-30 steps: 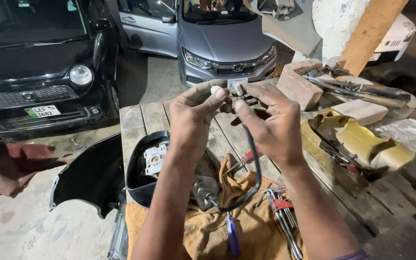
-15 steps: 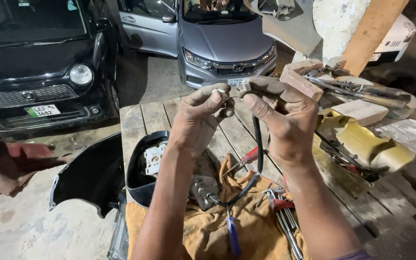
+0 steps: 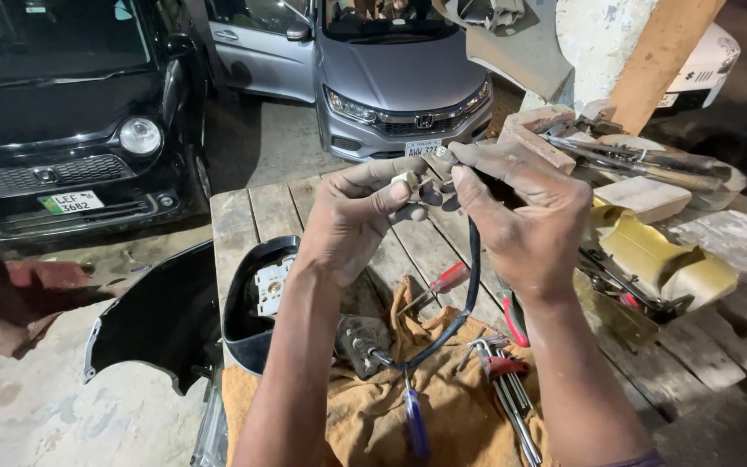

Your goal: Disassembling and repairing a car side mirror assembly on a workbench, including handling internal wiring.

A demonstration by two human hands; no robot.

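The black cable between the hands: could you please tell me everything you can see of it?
The black cable looks like rubber-sheathed wire. Its upper end carries a small pale plug, pinched between the fingertips of the left hand and right hand above the wooden bench. From there it hangs down, curves left and ends at a grey metal part lying on the orange cloth.

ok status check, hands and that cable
Left hand and right hand both pinching small connector. Black cable hangs to metal bracket on orange cloth. Nothing blocking.
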